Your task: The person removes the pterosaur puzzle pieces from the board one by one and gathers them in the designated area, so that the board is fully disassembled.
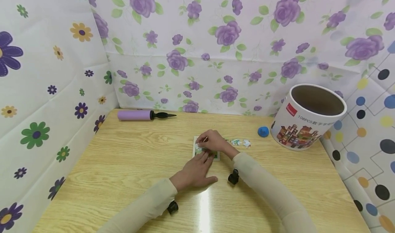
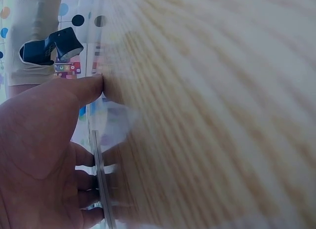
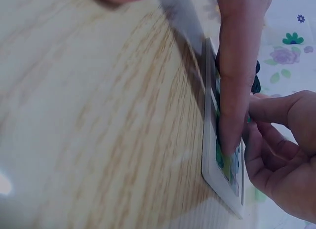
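A small framed jigsaw puzzle point(image 1: 194, 150) with a pale rim and green and light-blue picture lies flat on the table under both hands. My left hand point(image 1: 197, 169) has its fingers stretched out onto the puzzle's near part, with the thumb spread to the side. At the puzzle's far left, my right hand point(image 1: 214, 141) is bent over it. In the right wrist view its thumb and forefinger pinch a puzzle piece point(image 3: 248, 120), mostly covered by the fingers. Loose puzzle pieces point(image 1: 236, 142) lie just right of the frame, partly behind the right hand.
A blue ball-like object point(image 1: 263, 131) sits beside a large white printed bucket point(image 1: 303, 133) at the back right. A purple hand pump point(image 1: 135, 115) lies along the table's back edge. Patterned cloth walls point(image 1: 176, 89) enclose the wooden table point(image 1: 129, 164) behind and on both sides.
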A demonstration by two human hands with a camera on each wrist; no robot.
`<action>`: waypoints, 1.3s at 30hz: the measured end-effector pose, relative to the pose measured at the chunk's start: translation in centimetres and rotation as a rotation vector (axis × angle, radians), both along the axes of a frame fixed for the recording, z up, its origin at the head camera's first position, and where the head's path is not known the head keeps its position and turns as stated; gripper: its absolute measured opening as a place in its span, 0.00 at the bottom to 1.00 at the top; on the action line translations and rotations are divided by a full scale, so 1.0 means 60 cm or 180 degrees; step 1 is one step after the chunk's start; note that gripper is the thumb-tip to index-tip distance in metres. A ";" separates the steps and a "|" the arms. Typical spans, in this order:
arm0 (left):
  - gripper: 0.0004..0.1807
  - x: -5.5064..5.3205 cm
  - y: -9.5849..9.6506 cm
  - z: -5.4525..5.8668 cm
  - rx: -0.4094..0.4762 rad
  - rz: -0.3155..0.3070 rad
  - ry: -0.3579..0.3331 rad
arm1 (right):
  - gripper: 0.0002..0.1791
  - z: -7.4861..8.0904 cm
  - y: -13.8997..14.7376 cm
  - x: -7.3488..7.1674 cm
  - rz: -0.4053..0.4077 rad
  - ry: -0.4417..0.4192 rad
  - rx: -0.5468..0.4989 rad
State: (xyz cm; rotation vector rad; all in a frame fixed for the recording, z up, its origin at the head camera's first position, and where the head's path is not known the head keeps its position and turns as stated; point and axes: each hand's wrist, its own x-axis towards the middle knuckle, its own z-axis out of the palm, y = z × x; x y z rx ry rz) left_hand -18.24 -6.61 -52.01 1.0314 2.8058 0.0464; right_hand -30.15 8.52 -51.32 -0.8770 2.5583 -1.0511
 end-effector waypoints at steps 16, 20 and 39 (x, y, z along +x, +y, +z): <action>0.50 -0.002 0.001 -0.001 0.0089 0.0024 -0.0071 | 0.09 0.017 0.049 0.000 -0.0254 0.0110 -0.0121; 0.49 0.000 0.001 0.003 0.0148 0.0032 -0.0095 | 0.09 0.026 0.070 0.001 -0.0306 0.0166 -0.0081; 0.49 0.001 0.002 0.000 0.0192 -0.0001 -0.0017 | 0.08 0.011 0.156 0.018 -0.0462 0.0229 0.0069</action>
